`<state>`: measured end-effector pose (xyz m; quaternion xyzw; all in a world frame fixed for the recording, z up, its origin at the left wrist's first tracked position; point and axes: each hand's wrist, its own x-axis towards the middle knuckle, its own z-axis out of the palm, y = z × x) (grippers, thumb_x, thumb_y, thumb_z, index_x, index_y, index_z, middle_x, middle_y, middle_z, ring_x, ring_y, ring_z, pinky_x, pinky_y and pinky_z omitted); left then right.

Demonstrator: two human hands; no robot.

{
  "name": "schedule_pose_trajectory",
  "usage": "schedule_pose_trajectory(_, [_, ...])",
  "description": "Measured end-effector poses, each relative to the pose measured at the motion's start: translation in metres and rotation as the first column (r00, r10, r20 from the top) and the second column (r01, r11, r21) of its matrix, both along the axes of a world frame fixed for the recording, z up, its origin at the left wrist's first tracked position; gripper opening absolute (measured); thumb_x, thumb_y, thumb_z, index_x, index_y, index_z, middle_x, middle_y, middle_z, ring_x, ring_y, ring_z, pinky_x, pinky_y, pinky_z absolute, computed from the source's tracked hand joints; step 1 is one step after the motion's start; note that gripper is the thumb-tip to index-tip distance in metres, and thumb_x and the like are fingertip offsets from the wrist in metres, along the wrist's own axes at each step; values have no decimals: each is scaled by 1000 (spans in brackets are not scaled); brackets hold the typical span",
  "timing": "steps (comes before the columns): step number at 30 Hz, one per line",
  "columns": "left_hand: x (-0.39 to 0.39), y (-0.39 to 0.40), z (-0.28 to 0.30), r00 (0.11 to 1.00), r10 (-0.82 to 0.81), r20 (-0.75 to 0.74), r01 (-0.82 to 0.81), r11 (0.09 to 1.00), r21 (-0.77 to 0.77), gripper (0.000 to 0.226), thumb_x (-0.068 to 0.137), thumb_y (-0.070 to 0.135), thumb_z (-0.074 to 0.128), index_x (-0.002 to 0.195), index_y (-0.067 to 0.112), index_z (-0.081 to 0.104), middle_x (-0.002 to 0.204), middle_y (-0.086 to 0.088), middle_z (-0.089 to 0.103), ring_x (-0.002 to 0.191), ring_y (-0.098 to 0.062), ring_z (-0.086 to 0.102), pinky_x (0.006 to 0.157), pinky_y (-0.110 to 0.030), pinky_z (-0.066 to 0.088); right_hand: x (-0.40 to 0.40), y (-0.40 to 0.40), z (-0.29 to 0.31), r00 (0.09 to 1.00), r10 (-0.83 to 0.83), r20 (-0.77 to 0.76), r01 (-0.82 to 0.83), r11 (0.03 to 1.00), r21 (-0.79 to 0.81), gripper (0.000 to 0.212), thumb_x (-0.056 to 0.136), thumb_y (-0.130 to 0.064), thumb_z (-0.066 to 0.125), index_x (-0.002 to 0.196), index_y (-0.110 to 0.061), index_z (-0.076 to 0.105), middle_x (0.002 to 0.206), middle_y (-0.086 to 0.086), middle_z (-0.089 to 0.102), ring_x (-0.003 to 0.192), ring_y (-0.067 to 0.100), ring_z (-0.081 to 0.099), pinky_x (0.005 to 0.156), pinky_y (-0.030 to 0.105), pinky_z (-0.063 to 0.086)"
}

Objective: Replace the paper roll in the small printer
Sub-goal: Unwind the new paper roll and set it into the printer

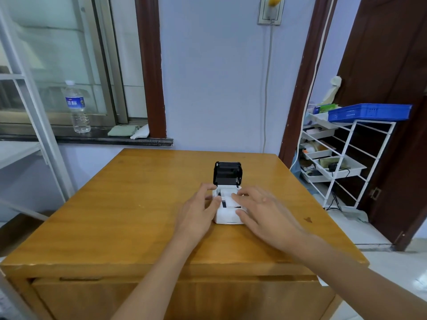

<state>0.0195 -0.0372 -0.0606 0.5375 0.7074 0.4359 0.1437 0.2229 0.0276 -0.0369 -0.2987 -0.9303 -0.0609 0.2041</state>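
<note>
A small white printer (227, 217) sits in the middle of a wooden table (129, 204). Its black lid (227, 173) stands open, tipped back and upright. My left hand (198, 210) wraps the printer's left side, with the thumb and fingers touching its top edge. My right hand (261, 210) lies over the right side, its fingers reaching into the open paper bay and its thumb against the front. White paper shows inside the bay, mostly hidden by my fingers. I cannot tell whether the right fingers pinch the roll.
A water bottle (77, 107) and folded cloths (122, 130) rest on the window sill at the back left. A white wire rack (342, 162) with trays and a blue basket (369, 112) stands to the right of the table. A cable (266, 88) hangs down the wall behind.
</note>
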Motion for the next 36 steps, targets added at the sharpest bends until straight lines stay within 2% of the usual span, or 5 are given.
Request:
schedule_pose_trajectory(13, [6,-3,4,999,-30,-22,29,999,-39,55,79,77,47,130,59,36,131,21,64,104,-12,68,90,-42,56,-5,-8,-22,995,7,-99,12,983,182,38,101,-30,61,138,-25,66,124,-4,58,106,17,55,84,34,56])
schedule_pose_trajectory(20, [5,-2,4,1000,-21,-6,21,999,-42,54,79,73,51,129,57,36,126,21,65,102,-11,67,86,-42,57,-15,14,24,936,-85,-341,57,994,-92,48,106,-27,46,153,-23,51,146,-7,55,130,14,51,102,28,43])
schedule_pose_trajectory(25, [4,-1,4,1000,-5,-2,5,999,-44,53,84,66,57,131,55,37,124,21,66,102,-11,67,86,-42,57,-41,56,55,985,-145,-91,123,968,-217,59,110,-21,40,166,-20,23,173,-2,27,159,18,27,125,34,31])
schedule_pose_trajectory(30, [2,-1,3,1000,-3,-1,3,999,-40,53,84,65,59,131,54,37,120,21,66,94,-10,67,83,-40,57,-51,65,57,992,-107,-71,96,984,-150,36,108,-22,49,142,-23,62,135,-4,67,123,23,61,98,39,52])
schedule_pose_trajectory(36, [2,0,3,1000,7,-11,-7,999,-50,60,85,65,61,136,51,33,118,21,64,94,-11,68,83,-41,57,-42,52,47,986,-41,-163,20,992,-128,22,104,-22,56,118,-28,74,109,-13,69,99,11,62,93,37,54])
